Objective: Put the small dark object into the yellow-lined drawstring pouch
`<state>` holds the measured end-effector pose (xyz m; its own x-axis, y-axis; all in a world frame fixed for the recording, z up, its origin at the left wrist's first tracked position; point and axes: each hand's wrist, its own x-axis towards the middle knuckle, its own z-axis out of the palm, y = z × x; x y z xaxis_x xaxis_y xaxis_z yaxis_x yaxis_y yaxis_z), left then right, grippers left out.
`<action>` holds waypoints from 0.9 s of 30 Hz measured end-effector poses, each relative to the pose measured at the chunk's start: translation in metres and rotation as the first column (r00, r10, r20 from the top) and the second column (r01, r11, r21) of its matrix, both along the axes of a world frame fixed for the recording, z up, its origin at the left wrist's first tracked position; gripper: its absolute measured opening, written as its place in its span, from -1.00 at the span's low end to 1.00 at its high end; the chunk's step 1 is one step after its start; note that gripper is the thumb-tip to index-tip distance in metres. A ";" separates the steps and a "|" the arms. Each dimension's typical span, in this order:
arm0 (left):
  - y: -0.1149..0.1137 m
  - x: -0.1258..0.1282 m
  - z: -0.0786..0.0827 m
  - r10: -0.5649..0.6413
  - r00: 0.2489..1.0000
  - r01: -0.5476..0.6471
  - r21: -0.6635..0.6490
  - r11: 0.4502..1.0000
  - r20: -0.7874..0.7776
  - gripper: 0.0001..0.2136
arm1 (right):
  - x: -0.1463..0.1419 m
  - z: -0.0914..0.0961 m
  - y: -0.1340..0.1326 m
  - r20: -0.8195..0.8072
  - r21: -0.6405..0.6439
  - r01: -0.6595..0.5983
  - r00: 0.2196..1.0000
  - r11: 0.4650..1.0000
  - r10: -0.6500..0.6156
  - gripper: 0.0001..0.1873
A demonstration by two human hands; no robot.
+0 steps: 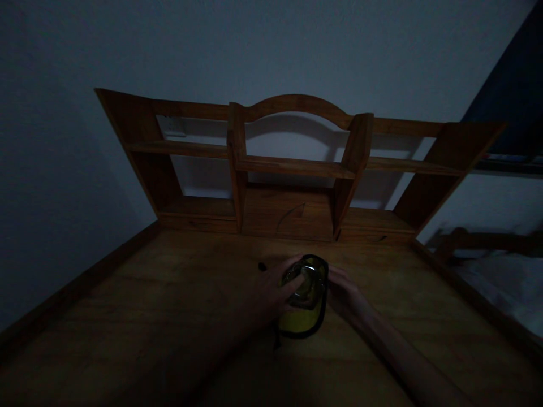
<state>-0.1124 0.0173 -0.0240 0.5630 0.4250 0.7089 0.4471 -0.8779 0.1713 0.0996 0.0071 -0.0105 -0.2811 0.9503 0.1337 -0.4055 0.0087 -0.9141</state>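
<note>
A yellow, black-edged piece, apparently a soft pouch, sits low in the middle of the view over the pale wooden desk, in front of the orange-brown wooden shelf unit; whether it rests on the wood is too dark to tell. Its long axis runs away from the person, the far end leaning slightly right. Against its upper part is a clear, shiny, rounded object, directly between the hands. The left hand is nearer to it, coming in from the left with the back up, its fingers bent around the clear object and one laid across its top. The right hand reaches in diagonally from the lower right, wrist bent, fingers at the pouch's right black edge; whether they pinch it cannot be told.
</note>
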 end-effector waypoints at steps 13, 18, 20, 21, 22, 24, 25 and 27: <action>0.003 0.004 0.005 0.173 0.961 -0.109 -0.283 0.953 0.214 -0.15 | 0.001 -0.003 0.003 -0.108 -0.052 0.217 0.969 0.975 -0.222 -0.76; 0.003 0.006 0.005 0.153 0.975 -0.100 -0.294 0.951 0.163 -0.16 | -0.001 0.011 -0.003 -0.093 0.032 0.226 0.971 0.974 -0.222 -0.68; 0.004 0.007 0.001 0.129 0.984 -0.088 -0.290 0.953 0.124 -0.12 | -0.004 0.018 -0.009 -0.008 0.135 0.148 0.989 0.980 -0.148 -0.64; 0.004 0.007 -0.002 0.118 0.987 -0.083 -0.280 0.956 0.110 -0.10 | -0.006 0.021 -0.012 0.065 0.195 0.113 0.990 0.974 -0.128 -0.64; 0.004 0.007 -0.004 0.108 0.990 -0.080 -0.270 0.959 0.093 -0.09 | -0.007 0.023 -0.015 0.150 0.252 0.081 0.981 0.964 -0.121 -0.64; 0.003 0.007 -0.007 0.103 0.993 -0.084 -0.266 0.960 0.058 -0.09 | -0.008 0.026 -0.019 0.312 0.341 0.035 0.939 0.939 -0.148 -0.65; 0.002 0.007 -0.007 0.105 0.993 -0.090 -0.266 0.960 0.045 -0.10 | -0.008 0.027 -0.021 0.374 0.371 0.019 0.912 0.928 -0.169 -0.65; 0.001 0.006 -0.006 0.115 0.993 -0.102 -0.254 0.962 0.037 -0.10 | -0.008 0.028 -0.022 0.445 0.397 0.003 0.874 0.918 -0.195 -0.62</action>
